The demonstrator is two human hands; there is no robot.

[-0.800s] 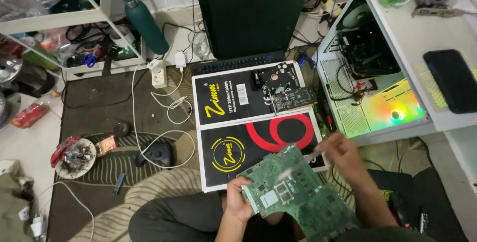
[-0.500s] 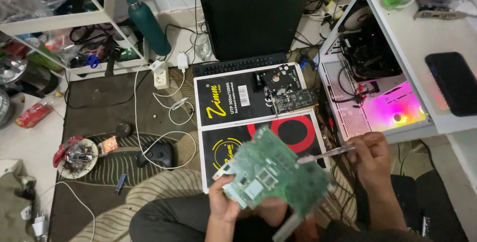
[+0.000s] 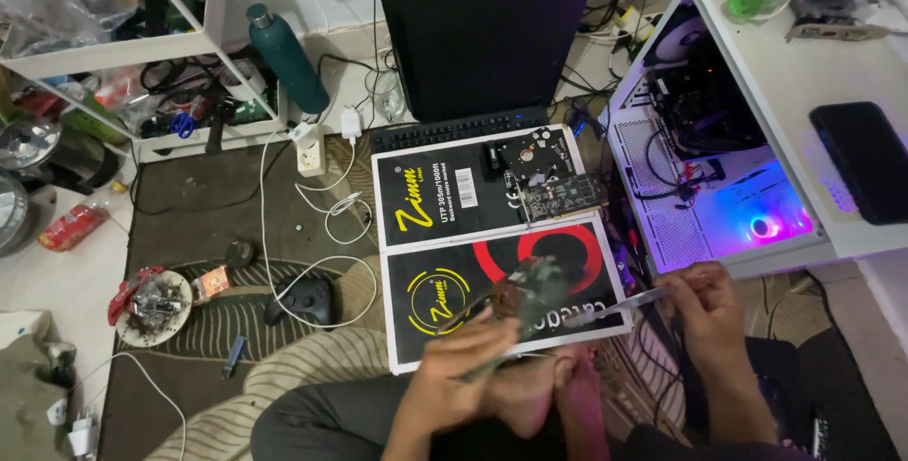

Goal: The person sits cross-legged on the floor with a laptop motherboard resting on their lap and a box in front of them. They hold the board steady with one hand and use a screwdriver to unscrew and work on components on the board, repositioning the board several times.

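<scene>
- Floor's a mess of cables, black boxes (image 3: 501, 253) in the middle.
- Left hand (image 3: 463, 376) closed around a green circuit board (image 3: 530, 295), edge-on.
- Right hand (image 3: 709, 300) pinches a thin metal tool (image 3: 629, 302).

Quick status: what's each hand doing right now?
Left hand: closed on the green circuit board, held tilted above the lap.
Right hand: closed on a thin metal tool, tip towards the board.

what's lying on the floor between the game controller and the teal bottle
In the head view, between the game controller and the teal bottle lie looped white cables and a white wall plug, on dark carpet.
</scene>
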